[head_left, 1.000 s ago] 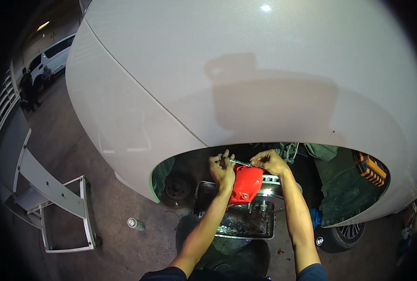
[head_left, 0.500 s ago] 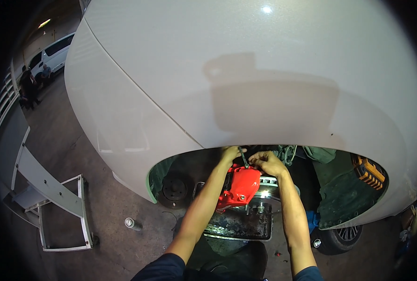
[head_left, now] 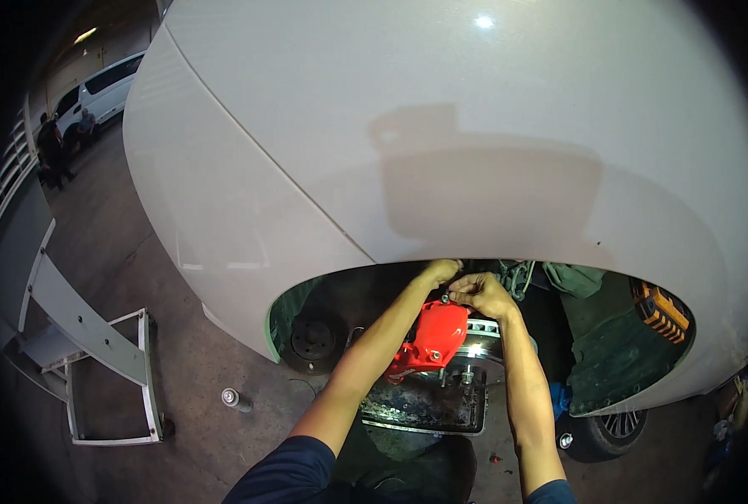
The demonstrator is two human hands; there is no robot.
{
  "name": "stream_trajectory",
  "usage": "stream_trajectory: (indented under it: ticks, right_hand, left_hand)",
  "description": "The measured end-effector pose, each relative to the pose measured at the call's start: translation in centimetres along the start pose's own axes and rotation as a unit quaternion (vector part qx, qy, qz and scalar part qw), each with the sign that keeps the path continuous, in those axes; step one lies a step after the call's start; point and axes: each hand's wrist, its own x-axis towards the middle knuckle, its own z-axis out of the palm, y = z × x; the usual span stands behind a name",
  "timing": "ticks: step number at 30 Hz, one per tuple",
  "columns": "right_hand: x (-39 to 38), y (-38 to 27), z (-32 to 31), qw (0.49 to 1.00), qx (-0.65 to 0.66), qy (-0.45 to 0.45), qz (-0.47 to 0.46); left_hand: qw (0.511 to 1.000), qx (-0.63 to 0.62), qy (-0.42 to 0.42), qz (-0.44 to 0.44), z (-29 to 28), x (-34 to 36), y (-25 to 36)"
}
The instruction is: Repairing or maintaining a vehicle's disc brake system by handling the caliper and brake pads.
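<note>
A glossy red brake caliper (head_left: 441, 332) sits over the shiny brake disc (head_left: 485, 344) inside the car's wheel arch. Above its upper end, my left hand (head_left: 443, 270) is closed, partly hidden by the fender's edge. It is around a slim wrench, whose handle is mostly hidden now. My right hand (head_left: 483, 296) has its fingertips pinched together at a small metal fitting (head_left: 445, 298) on top of the caliper. What lies between those fingertips is too small to make out.
The pale fender (head_left: 491, 193) overhangs both hands. Under the caliper lies a dirty metal tray (head_left: 424, 412). A yellow-and-black work light (head_left: 664, 312) is in the arch on the right. A spray can (head_left: 235, 399), a dark disc (head_left: 312, 338) and a wheel (head_left: 613, 433) are on the floor.
My left hand has swung rightward and slightly up, closer to my right hand. The wrench handle that showed below it is now hidden. My right hand stays at the fitting.
</note>
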Motion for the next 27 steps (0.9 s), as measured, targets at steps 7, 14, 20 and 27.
stream_trajectory:
  ticks: [7,14,20,27]
  right_hand:
    - [-0.2,0.1,-0.4,0.997,0.074,0.031,-0.008]
    - [0.1,-0.1,-0.1,1.0,0.001,-0.024,0.01]
    - [0.0,-0.1,0.0,1.0,-0.001,-0.019,-0.011]
    - [0.5,0.6,0.2,0.998,-0.059,-0.011,-0.008]
  left_hand:
    - [0.979,-0.203,0.026,-0.017,-0.4,-2.7,1.7]
    - [0.857,-0.405,0.296,0.115,-0.5,-11.6,0.9]
    - [0.849,-0.392,0.31,0.171,0.0,-14.2,0.5]
    - [0.877,-0.274,0.344,0.192,1.1,-18.0,-0.7]
